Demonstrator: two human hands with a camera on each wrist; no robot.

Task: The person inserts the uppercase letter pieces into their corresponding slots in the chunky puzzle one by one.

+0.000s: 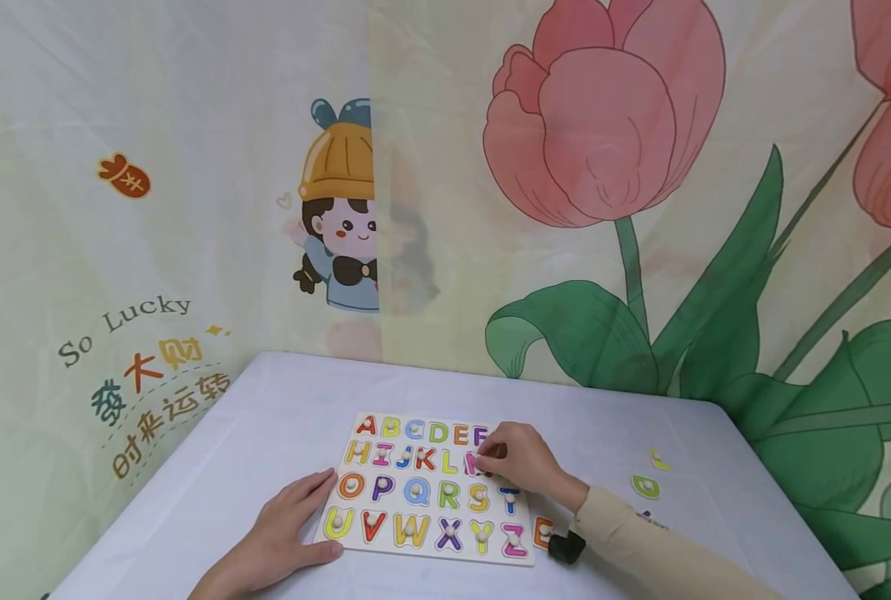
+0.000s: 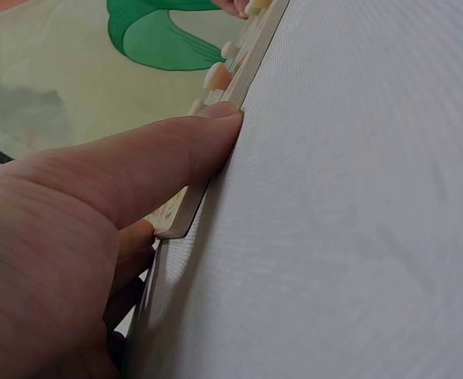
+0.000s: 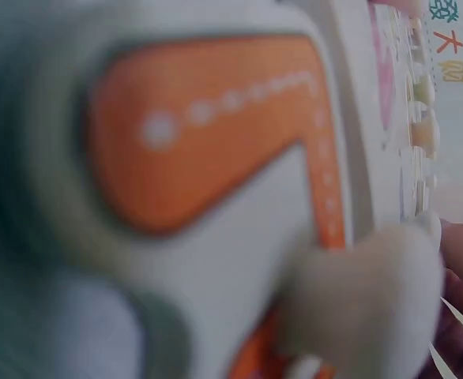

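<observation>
A white alphabet puzzle board (image 1: 424, 560) lies on the table, with colourful knobbed letter pieces in rows. My right hand (image 1: 523, 457) is over the right end of the second row and pinches the pink letter M (image 1: 471, 463) between thumb and fingertips. That hand hides the spots beside and above the M. At the board's near left corner, my left hand (image 1: 283, 521) rests with extended fingers along the left side and its thumb (image 2: 192, 146) against the near edge. Close up and blurred in the right wrist view is an orange letter E (image 3: 216, 134) with a pale knob (image 3: 366, 304).
The same E (image 1: 543, 533) lies just off the board's right edge, beside a black wrist camera (image 1: 567, 547). Farther right on the white tabletop (image 1: 415, 383) are a green piece (image 1: 646, 486), a yellow piece (image 1: 660, 460) and a purple one partly behind the sleeve (image 1: 633, 537).
</observation>
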